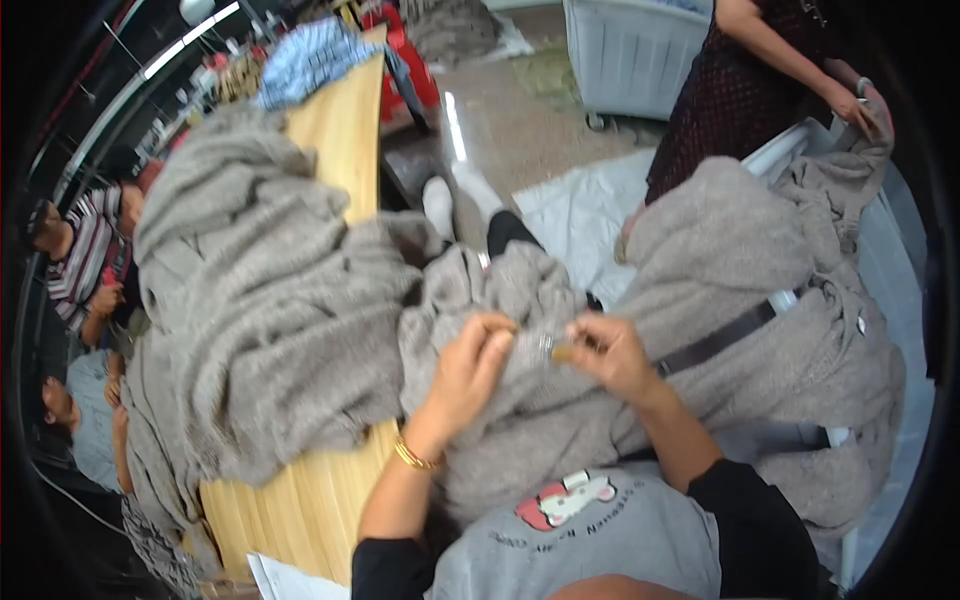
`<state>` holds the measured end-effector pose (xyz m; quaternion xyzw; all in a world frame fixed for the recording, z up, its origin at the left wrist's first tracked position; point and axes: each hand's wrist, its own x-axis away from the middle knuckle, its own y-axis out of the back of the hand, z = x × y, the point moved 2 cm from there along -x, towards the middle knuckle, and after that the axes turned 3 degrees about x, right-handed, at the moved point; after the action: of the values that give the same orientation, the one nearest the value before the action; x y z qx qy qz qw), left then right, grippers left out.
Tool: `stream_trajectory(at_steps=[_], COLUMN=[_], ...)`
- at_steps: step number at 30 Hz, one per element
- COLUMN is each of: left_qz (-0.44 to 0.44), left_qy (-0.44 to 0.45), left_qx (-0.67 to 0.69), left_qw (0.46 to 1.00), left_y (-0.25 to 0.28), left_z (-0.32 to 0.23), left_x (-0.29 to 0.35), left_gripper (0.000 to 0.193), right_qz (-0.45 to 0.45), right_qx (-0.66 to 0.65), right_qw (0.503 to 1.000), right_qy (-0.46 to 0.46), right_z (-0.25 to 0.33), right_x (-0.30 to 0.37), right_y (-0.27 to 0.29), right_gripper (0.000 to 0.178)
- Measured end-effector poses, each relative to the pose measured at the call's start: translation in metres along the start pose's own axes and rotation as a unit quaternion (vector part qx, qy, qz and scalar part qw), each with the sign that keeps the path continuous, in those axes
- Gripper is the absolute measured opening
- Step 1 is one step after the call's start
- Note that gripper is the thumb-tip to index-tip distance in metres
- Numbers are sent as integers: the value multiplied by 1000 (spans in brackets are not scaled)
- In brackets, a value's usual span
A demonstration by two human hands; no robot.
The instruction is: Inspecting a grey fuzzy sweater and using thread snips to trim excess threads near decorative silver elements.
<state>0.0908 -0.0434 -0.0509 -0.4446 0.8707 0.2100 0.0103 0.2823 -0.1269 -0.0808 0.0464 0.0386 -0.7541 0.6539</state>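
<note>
Grey-brown fleecy cloth lies heaped across my lap. Above it, my right hand is closed around a small yellow tool with a clear or silvery end that points left; its exact kind is blurred. Opposite, my left hand has thumb and forefinger pinched together just over the cloth. A tiny yellowish bit shows at those fingertips, too small to name. The two hands are a short gap apart. A gold-coloured bracelet circles my left wrist.
More grey-brown cloth is piled on the wooden table at left. At right, cloth hangs over a pale bin, where a co-worker's hand grips some. A white wheeled bin stands behind. Two people work at far left.
</note>
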Motion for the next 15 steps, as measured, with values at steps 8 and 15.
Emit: stream_trajectory(at_steps=[8,15], left_qz=[-42,25], left_qy=[-20,-18], left_qx=[137,130], left_qw=[990,991], left_y=[37,29], left_z=[11,16], left_x=[-4,2], left_gripper=[27,26], right_qz=[-55,-48], right_qx=[-3,-32], right_qw=[995,996], right_qy=[87,70], right_z=[-9,-13], right_x=[-10,-4], right_y=[23,22], right_gripper=[15,18])
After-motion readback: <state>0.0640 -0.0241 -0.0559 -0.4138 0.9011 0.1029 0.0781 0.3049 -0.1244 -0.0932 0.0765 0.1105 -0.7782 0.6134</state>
